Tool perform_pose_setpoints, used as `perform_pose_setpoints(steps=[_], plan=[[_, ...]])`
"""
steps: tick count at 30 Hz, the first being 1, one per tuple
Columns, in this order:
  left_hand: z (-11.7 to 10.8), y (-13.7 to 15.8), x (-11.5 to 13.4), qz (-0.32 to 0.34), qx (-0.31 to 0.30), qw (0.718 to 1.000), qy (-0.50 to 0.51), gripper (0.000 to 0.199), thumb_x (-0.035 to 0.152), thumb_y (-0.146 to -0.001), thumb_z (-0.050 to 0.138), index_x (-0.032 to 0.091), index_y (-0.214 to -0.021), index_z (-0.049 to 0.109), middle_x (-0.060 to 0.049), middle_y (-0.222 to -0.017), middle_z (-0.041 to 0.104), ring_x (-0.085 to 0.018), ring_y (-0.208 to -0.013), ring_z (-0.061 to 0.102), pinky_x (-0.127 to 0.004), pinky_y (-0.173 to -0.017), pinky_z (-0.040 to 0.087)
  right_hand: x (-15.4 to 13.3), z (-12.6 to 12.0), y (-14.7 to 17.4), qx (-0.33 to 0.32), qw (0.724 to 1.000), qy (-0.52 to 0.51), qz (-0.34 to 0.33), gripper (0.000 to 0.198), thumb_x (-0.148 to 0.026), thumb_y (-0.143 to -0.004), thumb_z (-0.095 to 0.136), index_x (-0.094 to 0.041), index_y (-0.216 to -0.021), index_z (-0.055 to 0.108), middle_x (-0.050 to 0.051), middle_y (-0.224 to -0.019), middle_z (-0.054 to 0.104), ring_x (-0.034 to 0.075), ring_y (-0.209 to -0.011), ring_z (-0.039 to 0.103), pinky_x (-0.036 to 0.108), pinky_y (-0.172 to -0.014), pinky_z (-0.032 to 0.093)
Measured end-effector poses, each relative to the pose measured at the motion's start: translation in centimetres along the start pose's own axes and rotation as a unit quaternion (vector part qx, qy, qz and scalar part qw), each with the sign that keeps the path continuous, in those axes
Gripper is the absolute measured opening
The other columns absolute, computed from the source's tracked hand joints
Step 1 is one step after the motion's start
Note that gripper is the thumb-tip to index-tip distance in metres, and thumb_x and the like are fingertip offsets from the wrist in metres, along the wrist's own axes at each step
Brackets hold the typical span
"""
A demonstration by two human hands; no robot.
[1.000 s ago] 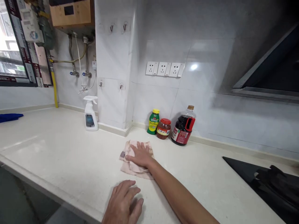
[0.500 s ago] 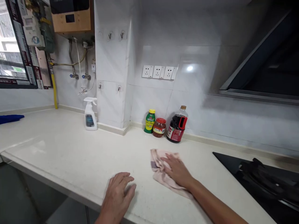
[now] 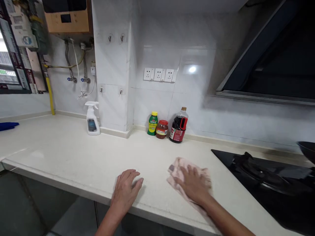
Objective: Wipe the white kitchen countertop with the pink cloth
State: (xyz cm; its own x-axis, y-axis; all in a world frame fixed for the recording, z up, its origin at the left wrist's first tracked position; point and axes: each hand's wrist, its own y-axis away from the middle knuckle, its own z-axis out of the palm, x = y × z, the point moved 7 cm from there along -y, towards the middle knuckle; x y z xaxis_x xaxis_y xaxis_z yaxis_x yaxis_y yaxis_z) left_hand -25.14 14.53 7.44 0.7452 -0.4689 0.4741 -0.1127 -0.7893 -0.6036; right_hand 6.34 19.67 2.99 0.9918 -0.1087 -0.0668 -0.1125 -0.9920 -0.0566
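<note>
A pale pink cloth (image 3: 181,163) lies crumpled on the white countertop (image 3: 98,164), with a small grey patch at its left corner. My right hand (image 3: 194,185) holds it down against the surface, fingers spread over the fabric and slightly blurred. Part of the cloth is hidden beneath the palm and forearm. To the left, near the counter's front edge, my left hand (image 3: 126,189) rests with its fingers apart and loosely bent. It holds nothing and is clear of the cloth.
Against the wall stand a green bottle (image 3: 153,124), a red-lidded jar (image 3: 162,129) and a dark sauce bottle (image 3: 178,127). A white spray bottle (image 3: 92,119) is farther left, a blue cloth (image 3: 8,126) at the far left. A black gas hob (image 3: 278,200) lies right, under a range hood (image 3: 270,65).
My right hand has slid the cloth to the right along the counter, nearer the hob. My left hand stays at the front edge. The view has shifted to the right.
</note>
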Motion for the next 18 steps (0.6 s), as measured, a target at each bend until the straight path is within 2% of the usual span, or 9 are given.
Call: perform_pose_setpoints(steps=[4,6,8,10,12,14,16,18], plan=[[0.0,-0.2,-0.5,-0.002,0.007,1.0,0.021,0.03,0.042,-0.094,0.053,0.025,-0.111,0.071,-0.007,-0.121,0.07,-0.026,-0.115,0.064,-0.046,-0.097,0.051,-12.1,-1.0,3.1,-0.044,0.988,-0.062,-0.132,0.084,-0.074,-0.097,0.035,-0.019,-0.159,0.024,0.016,-0.163,0.004,0.042,-0.148,-0.005,0.066,-0.117,0.001],[0.0,-0.3,-0.7,0.002,0.007,0.999,0.044,0.032,0.042,-0.094,0.053,0.024,-0.113,0.071,-0.008,-0.121,0.07,-0.025,-0.116,0.064,-0.045,-0.099,0.051,-17.0,-1.2,4.9,-0.055,0.973,-0.083,-0.208,0.086,-0.075,-0.097,0.036,-0.018,-0.159,0.024,0.016,-0.163,0.0,0.042,-0.147,-0.007,0.067,-0.116,-0.004],[0.0,-0.4,-1.0,0.005,0.004,0.998,0.066,0.033,0.041,-0.094,0.051,0.022,-0.112,0.071,-0.009,-0.12,0.07,-0.024,-0.115,0.064,-0.044,-0.1,0.051,-20.0,-1.4,6.5,-0.064,0.955,-0.1,-0.271,0.087,-0.075,-0.097,0.035,-0.016,-0.16,0.021,0.017,-0.162,-0.002,0.041,-0.147,-0.01,0.068,-0.115,-0.007],[-0.1,-0.5,-1.3,0.001,-0.01,0.997,0.075,0.034,0.041,-0.096,0.048,0.022,-0.11,0.072,-0.01,-0.12,0.07,-0.023,-0.115,0.064,-0.042,-0.101,0.051,-20.8,-1.8,7.7,-0.082,0.935,-0.128,-0.321,0.085,-0.074,-0.098,0.034,-0.016,-0.159,0.022,0.016,-0.163,-0.001,0.038,-0.148,-0.009,0.065,-0.117,-0.007],[-0.2,-0.6,-1.3,-0.002,-0.037,0.998,0.054,0.034,0.042,-0.096,0.047,0.022,-0.108,0.073,-0.01,-0.12,0.071,-0.024,-0.118,0.064,-0.044,-0.103,0.05,-19.4,-2.6,8.0,-0.107,0.91,-0.188,-0.354,0.079,-0.073,-0.099,0.031,-0.019,-0.157,0.031,0.012,-0.163,0.007,0.031,-0.15,0.001,0.056,-0.121,0.002],[-0.5,-0.7,-0.7,0.014,-0.056,0.998,0.003,0.034,0.044,-0.094,0.052,0.023,-0.111,0.073,-0.011,-0.129,0.067,-0.028,-0.126,0.059,-0.049,-0.107,0.045,-15.3,-3.7,7.5,-0.095,0.898,-0.255,-0.347,0.075,-0.073,-0.099,0.028,-0.021,-0.152,0.042,0.008,-0.163,0.016,0.024,-0.149,0.014,0.046,-0.123,0.013],[-0.6,-1.1,0.5,0.044,-0.067,0.995,-0.055,0.039,0.047,-0.093,0.056,0.023,-0.12,0.071,-0.013,-0.144,0.057,-0.032,-0.138,0.048,-0.055,-0.113,0.036,-8.5,-4.4,6.3,-0.023,0.918,-0.28,-0.28,0.076,-0.073,-0.098,0.027,-0.02,-0.148,0.047,0.006,-0.161,0.023,0.022,-0.148,0.02,0.042,-0.122,0.019],[0.1,-1.7,1.8,0.067,-0.105,0.987,-0.097,0.05,0.054,-0.091,0.057,0.023,-0.13,0.066,-0.015,-0.156,0.044,-0.035,-0.147,0.034,-0.058,-0.118,0.026,0.0,-4.2,5.8,0.07,0.953,-0.217,-0.201,0.074,-0.071,-0.096,0.027,-0.02,-0.142,0.055,0.006,-0.16,0.027,0.025,-0.147,0.021,0.046,-0.123,0.017]])
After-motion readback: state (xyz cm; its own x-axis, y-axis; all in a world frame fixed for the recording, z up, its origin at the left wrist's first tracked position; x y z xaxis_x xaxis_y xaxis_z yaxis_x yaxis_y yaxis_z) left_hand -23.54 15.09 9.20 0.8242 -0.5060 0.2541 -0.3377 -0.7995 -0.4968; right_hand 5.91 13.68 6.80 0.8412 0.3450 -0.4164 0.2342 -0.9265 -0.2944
